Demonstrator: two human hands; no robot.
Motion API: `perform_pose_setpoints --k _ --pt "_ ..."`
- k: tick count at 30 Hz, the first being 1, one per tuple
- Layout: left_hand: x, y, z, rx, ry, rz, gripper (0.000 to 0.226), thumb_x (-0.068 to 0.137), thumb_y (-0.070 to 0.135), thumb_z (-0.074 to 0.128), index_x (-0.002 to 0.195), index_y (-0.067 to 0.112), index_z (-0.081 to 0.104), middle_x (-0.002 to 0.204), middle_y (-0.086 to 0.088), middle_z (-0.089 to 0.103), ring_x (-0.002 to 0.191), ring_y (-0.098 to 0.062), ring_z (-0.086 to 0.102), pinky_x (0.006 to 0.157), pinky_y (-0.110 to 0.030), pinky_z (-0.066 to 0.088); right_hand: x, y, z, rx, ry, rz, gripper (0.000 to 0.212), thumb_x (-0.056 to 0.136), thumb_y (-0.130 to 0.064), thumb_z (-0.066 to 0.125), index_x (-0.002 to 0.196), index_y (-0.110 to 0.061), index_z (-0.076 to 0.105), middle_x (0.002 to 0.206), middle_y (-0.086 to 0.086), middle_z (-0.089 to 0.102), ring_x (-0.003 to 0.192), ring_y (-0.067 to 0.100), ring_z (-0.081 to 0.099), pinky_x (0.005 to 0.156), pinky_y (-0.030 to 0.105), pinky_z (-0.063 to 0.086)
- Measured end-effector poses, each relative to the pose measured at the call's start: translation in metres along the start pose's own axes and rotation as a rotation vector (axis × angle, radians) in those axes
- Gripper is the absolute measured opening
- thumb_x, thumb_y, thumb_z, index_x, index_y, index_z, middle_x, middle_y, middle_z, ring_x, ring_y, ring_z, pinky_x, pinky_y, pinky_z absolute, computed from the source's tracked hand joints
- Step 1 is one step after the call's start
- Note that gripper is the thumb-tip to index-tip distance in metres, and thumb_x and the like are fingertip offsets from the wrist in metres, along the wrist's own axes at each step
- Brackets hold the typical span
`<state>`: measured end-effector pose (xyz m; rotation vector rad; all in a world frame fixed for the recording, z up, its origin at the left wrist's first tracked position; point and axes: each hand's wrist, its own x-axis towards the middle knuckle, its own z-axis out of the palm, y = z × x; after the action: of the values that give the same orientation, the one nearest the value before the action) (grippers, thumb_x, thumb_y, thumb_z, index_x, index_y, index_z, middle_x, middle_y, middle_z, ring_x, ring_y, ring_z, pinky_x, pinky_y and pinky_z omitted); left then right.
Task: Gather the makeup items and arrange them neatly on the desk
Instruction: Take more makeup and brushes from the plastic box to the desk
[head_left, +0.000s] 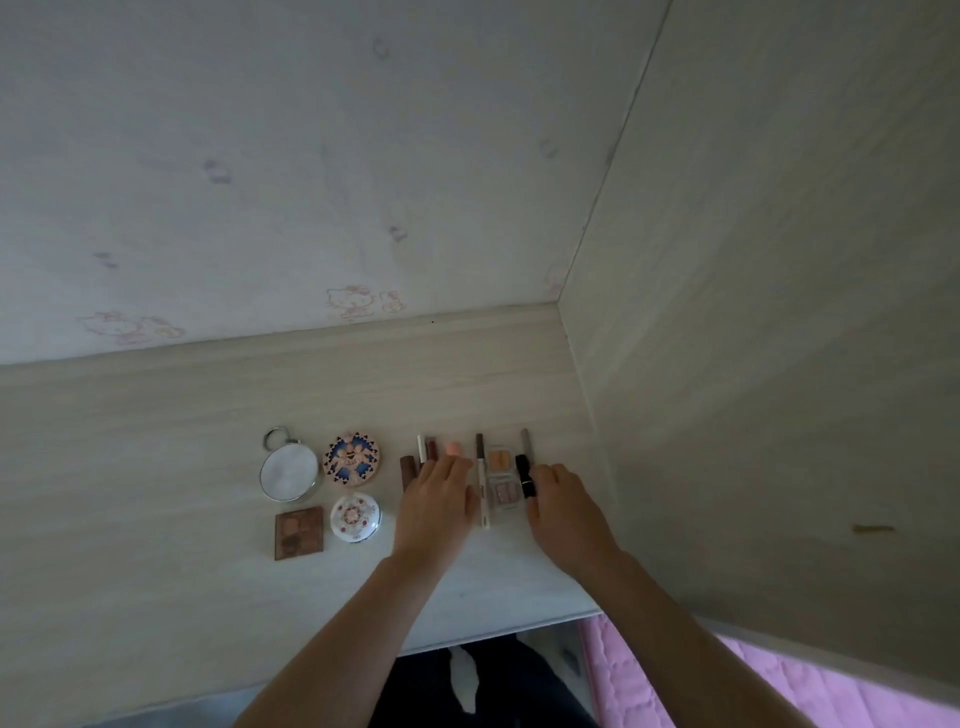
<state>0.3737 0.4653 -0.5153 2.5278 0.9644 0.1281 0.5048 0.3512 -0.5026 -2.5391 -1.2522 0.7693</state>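
Observation:
Makeup items lie in a row on the pale wooden desk (156, 431). At the left are a round silver mirror compact (289, 472), a patterned round compact (352, 459), a brown eyeshadow palette (298, 533) and a white round case (355, 517). My left hand (435, 506) rests flat over several slim lip sticks (425, 451), fingers straight. A thin pencil (482, 480) and a clear small palette (501, 480) lie between my hands. My right hand (563, 512) touches a black lipstick tube (524, 475) with its fingertips; a grey pencil (526, 441) lies behind it.
A wall with faint cartoon stickers (358, 301) rises behind the desk. A tall wooden side panel (753, 364) closes off the right. The desk's front edge (493, 636) is near me, with pink bedding (779, 680) below at right.

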Motion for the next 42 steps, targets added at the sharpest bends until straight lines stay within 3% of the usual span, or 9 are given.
perform_pose_setpoints --k 6,11,16,18,22,27,30,34,42 --pt "-0.016 -0.015 -0.013 0.056 -0.034 0.174 0.049 0.069 0.008 0.076 0.116 0.008 0.063 0.119 -0.009 0.064 0.11 -0.028 0.061 0.094 -0.039 0.05 -0.019 -0.024 0.014 -0.108 0.085 0.054 0.041 0.097 -0.02 0.041 0.136 -0.01 0.038 0.132 0.008 0.047 0.125 0.023 0.04 0.104 0.03 0.037" --pt "-0.032 -0.038 -0.022 0.111 -0.082 0.332 0.05 0.078 0.011 0.072 0.126 0.005 0.059 0.132 -0.015 0.057 0.125 -0.033 0.052 0.106 -0.045 0.041 -0.048 -0.052 0.033 -0.015 0.234 0.173 0.05 0.091 -0.016 0.05 0.138 -0.005 0.039 0.127 0.013 0.052 0.12 0.029 0.048 0.098 0.034 0.041" --pt "-0.057 -0.04 -0.034 0.139 -0.241 0.477 0.056 0.098 0.026 0.045 0.149 0.01 0.027 0.157 -0.007 0.025 0.147 -0.024 0.014 0.119 -0.039 0.011 -0.091 -0.071 0.053 0.007 0.273 0.315 0.058 0.095 -0.023 0.049 0.145 -0.001 0.028 0.144 0.014 0.041 0.139 0.031 0.03 0.114 0.039 0.029" --pt "-0.068 -0.034 -0.038 0.133 -0.27 0.556 0.056 0.1 0.028 0.04 0.15 0.012 0.022 0.158 -0.005 0.021 0.148 -0.022 0.008 0.12 -0.038 0.009 -0.112 -0.075 0.059 0.004 0.292 0.374 0.057 0.098 -0.026 0.044 0.147 -0.003 0.024 0.148 0.012 0.036 0.143 0.03 0.023 0.117 0.038 0.022" --pt "-0.087 -0.017 -0.031 0.119 -0.306 0.676 0.055 0.098 0.028 0.045 0.148 0.01 0.031 0.155 -0.005 0.031 0.147 -0.023 0.015 0.119 -0.039 0.016 -0.16 -0.074 0.07 0.049 0.339 0.54 0.058 0.099 -0.027 0.041 0.148 -0.004 0.021 0.152 0.011 0.03 0.146 0.028 0.017 0.119 0.039 0.018" --pt "-0.119 0.013 -0.011 0.119 -0.308 0.933 0.05 0.085 0.022 0.062 0.132 0.008 0.054 0.136 -0.007 0.056 0.133 -0.029 0.044 0.105 -0.046 0.041 -0.222 -0.07 0.096 0.137 0.377 0.773 0.06 0.096 -0.019 0.042 0.149 -0.004 0.018 0.155 0.011 0.024 0.146 0.031 0.014 0.118 0.043 0.018" --pt "-0.147 0.04 0.001 0.118 -0.332 1.075 0.048 0.086 0.026 0.046 0.13 0.009 0.057 0.133 -0.006 0.058 0.13 -0.027 0.048 0.103 -0.046 0.043 -0.261 -0.067 0.115 0.171 0.379 0.9 0.057 0.095 -0.018 0.036 0.148 -0.004 0.021 0.155 0.011 0.025 0.146 0.032 0.015 0.118 0.044 0.019" --pt "-0.191 0.073 0.019 0.108 -0.405 1.23 0.049 0.085 0.019 0.064 0.132 0.009 0.055 0.135 -0.006 0.057 0.132 -0.027 0.046 0.106 -0.047 0.041 -0.315 -0.063 0.144 0.248 0.488 1.083 0.058 0.083 -0.015 0.059 0.136 0.003 0.044 0.137 0.018 0.05 0.133 0.042 0.04 0.106 0.051 0.039" --pt "-0.303 0.13 0.06 0.201 -0.521 1.57 0.051 0.085 0.025 0.061 0.133 0.009 0.054 0.135 -0.005 0.057 0.132 -0.026 0.046 0.11 -0.045 0.035 -0.438 -0.064 0.197 0.333 0.52 1.392 0.066 0.071 -0.027 0.079 0.127 0.002 0.056 0.126 0.019 0.061 0.121 0.042 0.053 0.093 0.052 0.05"
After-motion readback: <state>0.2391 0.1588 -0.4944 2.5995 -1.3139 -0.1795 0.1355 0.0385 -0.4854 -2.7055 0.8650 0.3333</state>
